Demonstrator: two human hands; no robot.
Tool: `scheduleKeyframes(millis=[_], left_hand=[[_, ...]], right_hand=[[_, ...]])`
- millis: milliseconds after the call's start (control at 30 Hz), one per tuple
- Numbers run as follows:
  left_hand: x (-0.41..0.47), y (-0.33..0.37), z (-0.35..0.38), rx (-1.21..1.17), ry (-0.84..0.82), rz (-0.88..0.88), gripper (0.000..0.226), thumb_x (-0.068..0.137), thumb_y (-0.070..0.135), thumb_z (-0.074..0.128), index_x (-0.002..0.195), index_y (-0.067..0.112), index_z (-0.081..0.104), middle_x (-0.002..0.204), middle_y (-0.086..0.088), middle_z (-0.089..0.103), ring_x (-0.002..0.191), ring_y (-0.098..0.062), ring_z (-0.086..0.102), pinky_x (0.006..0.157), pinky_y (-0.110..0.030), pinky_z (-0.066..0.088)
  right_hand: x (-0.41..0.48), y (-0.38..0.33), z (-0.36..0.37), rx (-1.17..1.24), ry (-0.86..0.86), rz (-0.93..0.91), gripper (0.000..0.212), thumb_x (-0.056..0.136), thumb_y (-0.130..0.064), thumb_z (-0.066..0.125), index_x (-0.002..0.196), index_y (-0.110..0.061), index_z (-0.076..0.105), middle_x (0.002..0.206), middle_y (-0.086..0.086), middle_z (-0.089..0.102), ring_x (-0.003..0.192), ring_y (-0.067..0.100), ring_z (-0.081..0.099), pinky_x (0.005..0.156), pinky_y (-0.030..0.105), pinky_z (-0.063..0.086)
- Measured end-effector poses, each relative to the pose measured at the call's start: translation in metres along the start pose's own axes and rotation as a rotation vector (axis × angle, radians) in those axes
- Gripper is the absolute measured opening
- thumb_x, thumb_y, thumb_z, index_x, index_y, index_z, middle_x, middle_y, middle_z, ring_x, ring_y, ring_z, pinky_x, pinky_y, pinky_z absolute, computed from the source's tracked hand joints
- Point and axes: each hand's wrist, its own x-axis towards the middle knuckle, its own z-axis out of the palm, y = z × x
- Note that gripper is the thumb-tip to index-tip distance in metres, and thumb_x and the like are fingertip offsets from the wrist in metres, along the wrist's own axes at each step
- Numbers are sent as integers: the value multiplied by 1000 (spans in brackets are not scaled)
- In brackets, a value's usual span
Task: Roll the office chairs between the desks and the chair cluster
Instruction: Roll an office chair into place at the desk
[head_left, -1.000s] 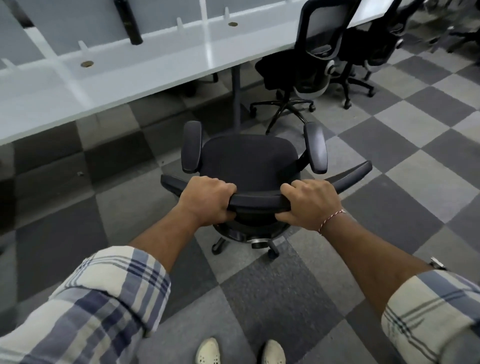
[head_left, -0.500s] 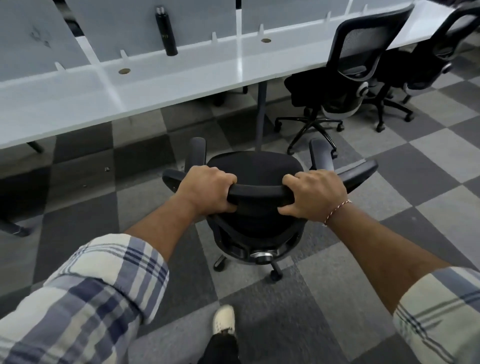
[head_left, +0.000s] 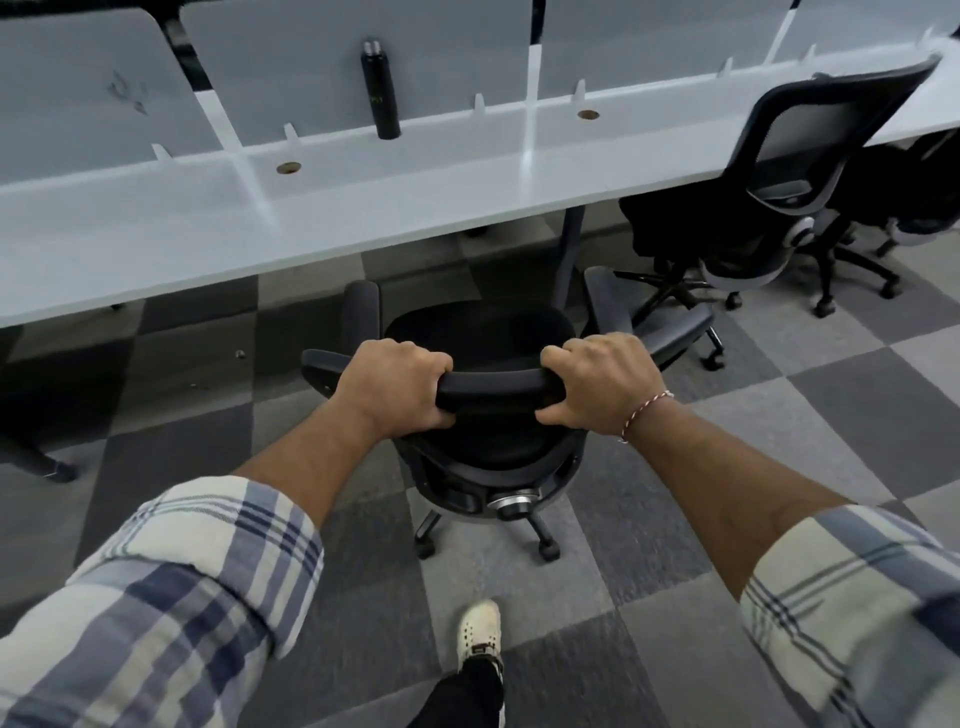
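Observation:
A black office chair (head_left: 483, 332) stands just in front of me, its seat facing the long white desk (head_left: 218, 228). My left hand (head_left: 397, 387) grips the top rail of its backrest on the left. My right hand (head_left: 597, 382) grips the same rail on the right, a red-and-white thread round that wrist. The chair's armrests reach close to the desk's front edge. Its wheeled base shows below the seat.
A black bottle (head_left: 380, 88) stands on the desk against grey divider panels (head_left: 337, 62). Two more black chairs (head_left: 769, 208) sit at the desk to the right. A desk leg (head_left: 569, 254) stands behind the seat. The floor is grey checkered carpet; my white shoe (head_left: 479, 636) steps forward.
The chair has rolled forward toward the desk while both hands kept their grip on the backrest rail. I stepped forward, and the desk and bottle now look nearer.

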Motion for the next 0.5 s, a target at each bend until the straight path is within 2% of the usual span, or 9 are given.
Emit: scheduleKeyframes(millis=[167,300,400,500], left_hand=[[39,-52,14,11,-35,-90,29,78,56,62,86,28,58,71,11,52,63,-15,51,62,-30,43],[66,-84,22,6,-61,-135,29,77,55,63,87,28,58,78,9,60,70,-16,57,64,-29,42],[74,-98,28,-17,-79,-155,29,76,54,64,87,28,59,82,9,62,74,-16,59,66,-29,45],[73,-100,31,-26,-85,-159,27,76,52,65,85,28,56,83,9,61,73,-15,56,65,-29,43]], right_hand=[[76,2,24,-8,-28,-20,47,61,-58,75,75,-17,57,56,-2,49,48,20,48,52,29,33],[124,4,35,19,-44,-25,47,56,-52,79,68,-18,49,52,-4,40,45,19,37,51,28,32],[142,4,43,-2,-83,-38,49,51,-51,82,69,-16,53,52,-1,47,44,22,46,51,27,30],[145,3,49,-16,-100,-73,46,56,-52,79,73,-16,55,54,-2,48,47,22,47,52,28,31]])
